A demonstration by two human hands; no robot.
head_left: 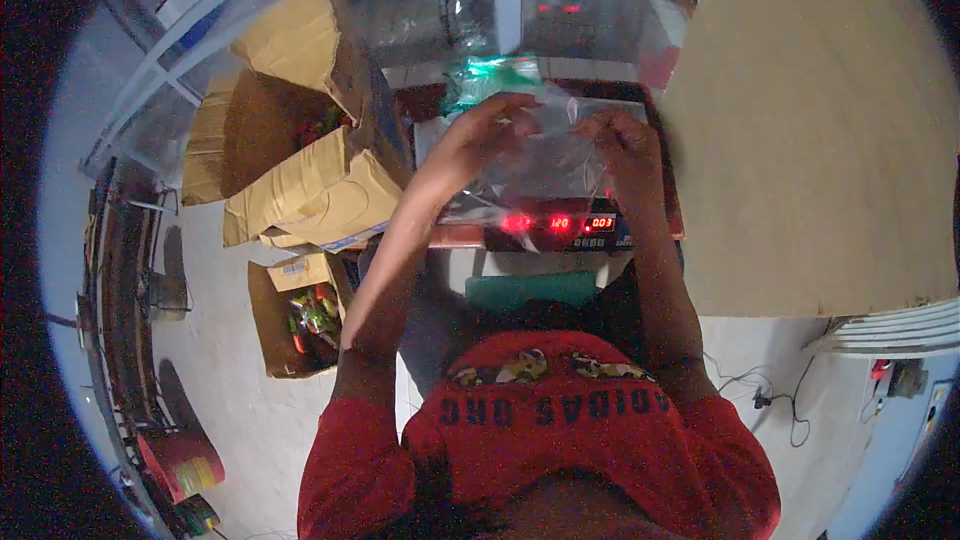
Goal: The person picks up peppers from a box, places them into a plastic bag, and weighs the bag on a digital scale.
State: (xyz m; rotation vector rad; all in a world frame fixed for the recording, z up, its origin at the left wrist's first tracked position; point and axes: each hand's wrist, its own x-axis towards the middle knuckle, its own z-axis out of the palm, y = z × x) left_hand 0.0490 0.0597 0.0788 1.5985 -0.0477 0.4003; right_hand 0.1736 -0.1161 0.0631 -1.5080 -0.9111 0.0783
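A clear plastic bag (545, 175) is stretched between my two hands above a digital scale (625, 235) with glowing red displays. My left hand (495, 125) grips the bag's upper left side, its fingers curled inward. At the bag's upper right, my right hand (622, 135) pinches the film between thumb and fingers. The bag drapes over the scale's platform and partly over its display panel. Nothing shows inside the bag. Just beyond my left hand lies a heap of clear plastic packaging (480, 90), lit green.
A large open cardboard box (230, 130) with raised flaps stands at the left. Below it, a smaller box (275, 345) holds colourful wrapped items. A big brown board (820, 140) fills the right side. Black cables (785, 400) lie on the floor at the lower right.
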